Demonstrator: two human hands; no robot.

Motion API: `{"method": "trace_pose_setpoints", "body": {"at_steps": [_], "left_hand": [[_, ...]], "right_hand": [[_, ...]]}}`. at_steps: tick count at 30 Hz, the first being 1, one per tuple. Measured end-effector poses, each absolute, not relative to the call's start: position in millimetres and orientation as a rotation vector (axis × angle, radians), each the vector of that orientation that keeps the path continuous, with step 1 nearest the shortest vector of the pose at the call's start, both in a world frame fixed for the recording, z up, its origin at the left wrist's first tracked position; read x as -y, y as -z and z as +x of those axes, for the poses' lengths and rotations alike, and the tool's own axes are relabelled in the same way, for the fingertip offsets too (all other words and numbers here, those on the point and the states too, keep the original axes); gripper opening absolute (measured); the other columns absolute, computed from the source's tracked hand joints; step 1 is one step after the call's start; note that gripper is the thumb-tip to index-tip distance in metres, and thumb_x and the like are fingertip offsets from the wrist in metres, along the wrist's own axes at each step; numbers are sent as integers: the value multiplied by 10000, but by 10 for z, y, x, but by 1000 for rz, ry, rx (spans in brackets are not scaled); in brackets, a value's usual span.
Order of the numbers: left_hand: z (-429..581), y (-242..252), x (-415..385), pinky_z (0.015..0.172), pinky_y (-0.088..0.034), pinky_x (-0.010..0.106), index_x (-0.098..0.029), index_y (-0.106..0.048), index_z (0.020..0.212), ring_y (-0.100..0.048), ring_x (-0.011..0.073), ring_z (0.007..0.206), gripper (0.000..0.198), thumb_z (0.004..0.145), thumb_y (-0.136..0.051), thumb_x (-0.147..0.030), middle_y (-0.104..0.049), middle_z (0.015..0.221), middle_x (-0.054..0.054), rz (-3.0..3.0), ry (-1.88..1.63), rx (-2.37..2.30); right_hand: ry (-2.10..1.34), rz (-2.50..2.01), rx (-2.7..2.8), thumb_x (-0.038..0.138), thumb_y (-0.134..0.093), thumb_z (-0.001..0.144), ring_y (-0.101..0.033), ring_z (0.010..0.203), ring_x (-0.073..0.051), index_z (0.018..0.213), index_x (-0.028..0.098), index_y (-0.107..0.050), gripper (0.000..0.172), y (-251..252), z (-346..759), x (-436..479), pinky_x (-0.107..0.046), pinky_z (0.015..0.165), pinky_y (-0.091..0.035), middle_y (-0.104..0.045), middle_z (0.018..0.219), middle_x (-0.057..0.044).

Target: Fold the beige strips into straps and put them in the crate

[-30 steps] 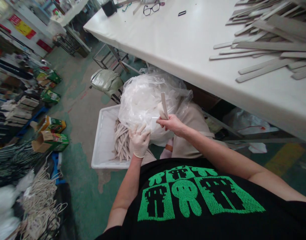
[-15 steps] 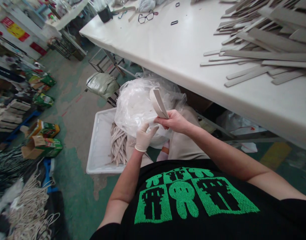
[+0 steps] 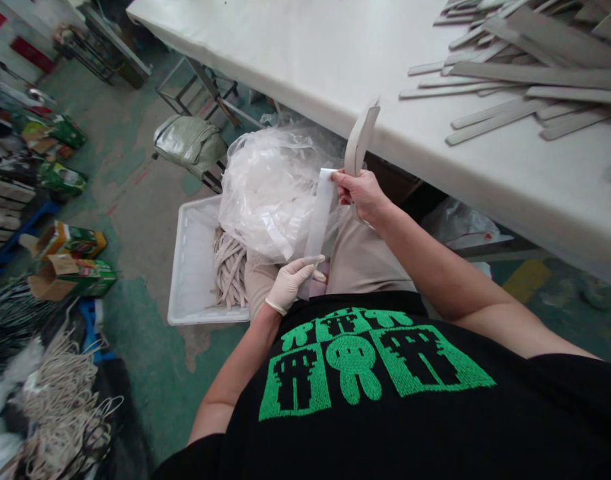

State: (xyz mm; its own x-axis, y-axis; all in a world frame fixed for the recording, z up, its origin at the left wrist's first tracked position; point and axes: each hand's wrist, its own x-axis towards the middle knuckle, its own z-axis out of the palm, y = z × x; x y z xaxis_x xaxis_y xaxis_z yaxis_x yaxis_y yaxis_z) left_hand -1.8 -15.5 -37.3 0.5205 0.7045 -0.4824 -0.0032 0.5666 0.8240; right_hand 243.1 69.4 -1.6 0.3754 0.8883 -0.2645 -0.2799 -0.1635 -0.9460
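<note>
In the head view, my right hand [image 3: 361, 195] is closed around a bent beige strap [image 3: 361, 137], whose curved length rises above the fist. Its thumb and finger also pinch the top of a long, narrow translucent plastic strip [image 3: 319, 217]. Lower down, my left hand [image 3: 292, 283], in a pale glove, has its fingers pressed together on the strip's bottom end. The strip hangs stretched between both hands in front of my lap. Behind it sits a large clear plastic bag [image 3: 270, 173] filled with similar plastic pieces.
A white bin [image 3: 178, 267] with coiled beige straps [image 3: 230, 270] stands by my left leg. The white table [image 3: 305, 67] bears a heap of flat beige straps [image 3: 535, 87] at right. A stool with a green cushion [image 3: 190, 143] and opened cartons [image 3: 80, 280] are to the left.
My right hand has risen with the beige strap and drawn away from the left. The left hand has dropped slightly, and the plastic strip now spans between them. The view has tilted down.
</note>
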Motion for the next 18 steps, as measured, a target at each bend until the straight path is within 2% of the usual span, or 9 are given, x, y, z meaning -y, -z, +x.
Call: {"method": "trace_pose_setpoints", "body": {"at_steps": [5,10,13,15,16,17,18], "left_hand": [[-86,316,223,753,-536,282,-142,-761,1126,-715,183,749,515,713,-824,-444,-782,815,95,852,-254,-896],[-25,161,317,756,-557,317,-116,-805,893,-707,197,698,408,755,-775,-499,-779,783,124,978,-25,-855],[-133,3,266,795,-572,337,-122,-807,907,-720,213,732,353,784,-765,-450,-788,831,125,1049,22,-874],[-435,-149,106,834,-579,345,-145,-802,883,-737,219,776,282,806,-751,-412,-793,849,101,1064,-195,-952],[-677,-241,-5,863,-578,337,-171,-793,851,-745,214,821,229,820,-737,-392,-798,871,71,1064,-420,-1027],[-973,-343,-122,882,-574,316,-221,-773,800,-749,193,868,215,868,-673,-399,-799,863,15,1034,-821,-1143],[-1312,-450,-232,947,-548,299,-286,-755,824,-729,159,1019,242,937,-572,-397,-798,911,-62,974,-1144,-1227]], "right_hand": [[-1146,-1324,682,302,-733,803,-353,419,-55,784,165,-609,186,-42,2322,-672,-165,417,-341,-465,509,81],[-1129,-1323,717,340,-756,810,-362,409,-48,784,167,-600,233,-104,2250,-689,-160,419,-355,-469,507,87],[-1182,-1322,770,394,-751,833,-355,398,-50,795,159,-619,272,-78,2197,-668,-160,409,-367,-484,495,82],[-1284,-1304,899,468,-692,882,-358,397,-60,840,143,-656,330,-54,2128,-606,-169,406,-393,-526,497,59],[-1359,-1286,988,507,-646,908,-365,397,-66,882,136,-674,372,-42,2080,-555,-177,408,-411,-555,507,44],[-1438,-1263,1078,537,-600,930,-379,399,-74,936,133,-685,413,-29,2025,-491,-186,412,-431,-585,525,30],[-1507,-1236,1157,556,-563,944,-397,402,-81,992,135,-688,442,-14,1965,-416,-195,417,-447,-610,546,21]]}}
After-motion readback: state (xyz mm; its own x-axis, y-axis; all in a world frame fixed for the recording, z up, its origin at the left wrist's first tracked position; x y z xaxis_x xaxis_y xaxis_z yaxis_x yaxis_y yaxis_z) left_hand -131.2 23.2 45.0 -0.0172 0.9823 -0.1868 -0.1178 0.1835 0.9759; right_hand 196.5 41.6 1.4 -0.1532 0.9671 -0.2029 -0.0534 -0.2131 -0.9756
